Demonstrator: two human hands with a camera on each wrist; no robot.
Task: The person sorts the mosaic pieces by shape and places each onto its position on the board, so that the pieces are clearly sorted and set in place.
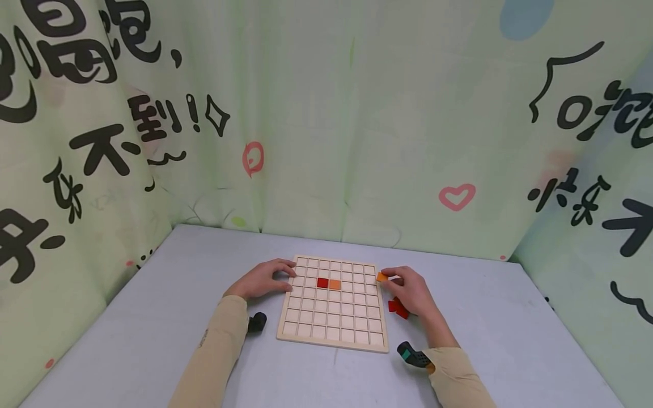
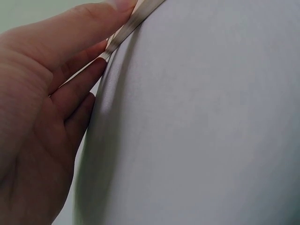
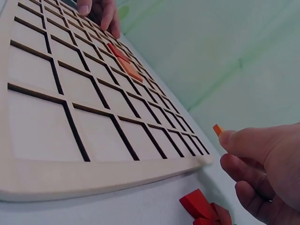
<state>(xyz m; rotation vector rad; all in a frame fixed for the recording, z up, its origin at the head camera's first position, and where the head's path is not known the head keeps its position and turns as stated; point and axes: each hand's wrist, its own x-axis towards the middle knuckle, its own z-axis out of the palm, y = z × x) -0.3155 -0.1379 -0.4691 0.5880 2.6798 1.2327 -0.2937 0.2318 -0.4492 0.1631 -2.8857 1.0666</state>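
Observation:
A wooden grid board (image 1: 331, 326) lies on the table, its squares framed by raised strips. Side by side in two of its upper squares sit a red tile (image 1: 322, 283) and an orange tile (image 1: 334, 284). My left hand (image 1: 262, 279) is at the board's left edge, fingers and thumb touching the rim; in the left wrist view the fingers look nearly straight. Between thumb and fingertip my right hand (image 1: 412, 290) pinches another orange tile (image 3: 217, 130), just off the board's right edge. Below that hand lie several red tiles (image 3: 199, 205), partly overlapping.
A pale table (image 1: 173, 317) carries the board. Curtains (image 1: 388, 141) with printed characters and hearts stand behind it and at both sides. Dark wrist devices are on the left wrist (image 1: 257, 323) and the right wrist (image 1: 412, 355).

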